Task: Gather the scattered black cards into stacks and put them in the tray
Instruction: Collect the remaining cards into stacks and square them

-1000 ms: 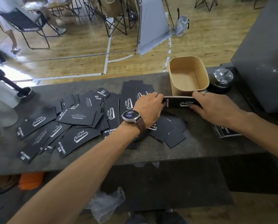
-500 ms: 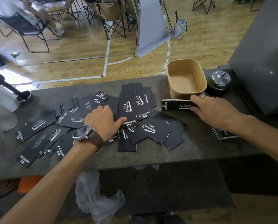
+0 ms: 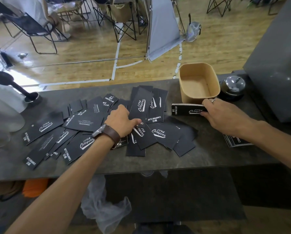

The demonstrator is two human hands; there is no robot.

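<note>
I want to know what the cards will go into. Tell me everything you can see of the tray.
The tray is a tan, deep container with rounded corners, apparently of kraft paper. It stands upright and empty at the far right of the counter, beside a bell. A stack of cards, gripped by the right hand, lies just before its near wall; whether they touch is unclear.

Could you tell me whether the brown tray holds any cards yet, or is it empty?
Empty: the tray shows only its bare brown floor. The stack gripped by the right hand lies on the counter in front of it.
</note>
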